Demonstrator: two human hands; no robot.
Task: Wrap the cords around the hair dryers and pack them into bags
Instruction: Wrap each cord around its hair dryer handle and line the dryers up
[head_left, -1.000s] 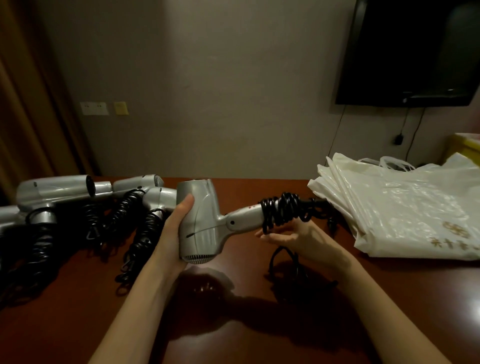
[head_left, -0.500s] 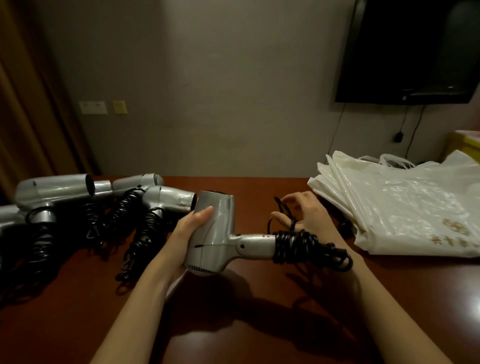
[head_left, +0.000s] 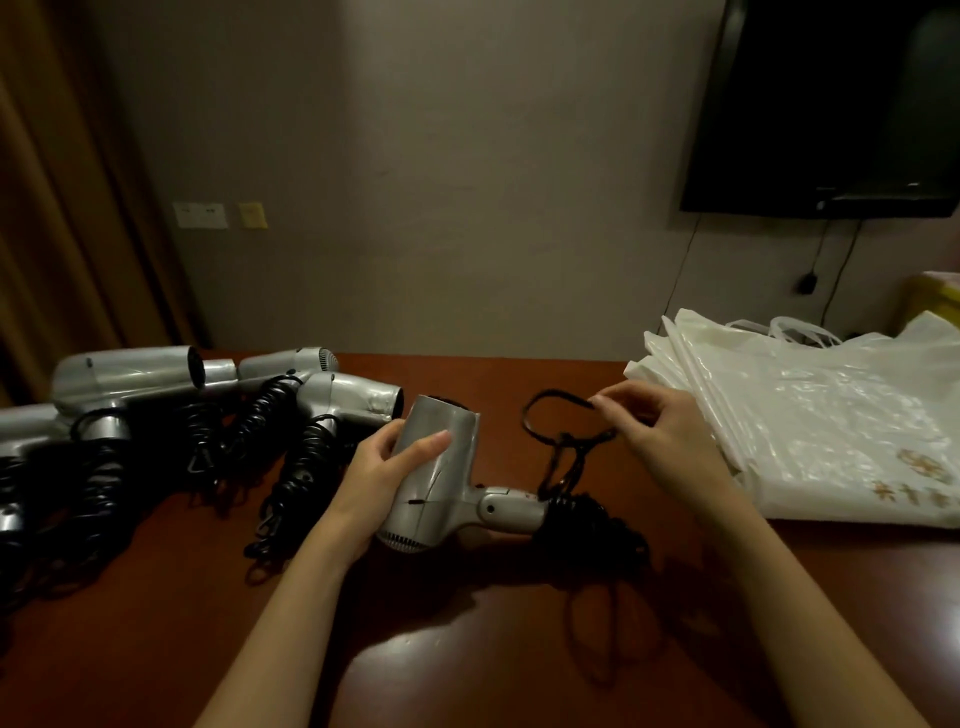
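Observation:
My left hand (head_left: 382, 467) grips the barrel of a silver hair dryer (head_left: 441, 483) held just above the brown table (head_left: 467, 649), its handle pointing right. Black coiled cord (head_left: 576, 514) is bunched around the end of the handle. A loop of that cord (head_left: 550, 415) rises from the bunch, and my right hand (head_left: 654, 441) pinches it by the fingertips. More cord trails onto the table below the handle. White plastic bags (head_left: 810, 426) lie stacked at the right.
Several other silver hair dryers (head_left: 343, 400) with black coiled cords (head_left: 296, 467) lie in a row on the left of the table. A dark TV (head_left: 831, 104) hangs on the wall at upper right. A brown curtain (head_left: 62, 208) hangs at the left.
The dryer has dropped lower and its barrel has tilted upright. My right hand has moved up and away from the handle, drawing a loop of cord out of the bunch.

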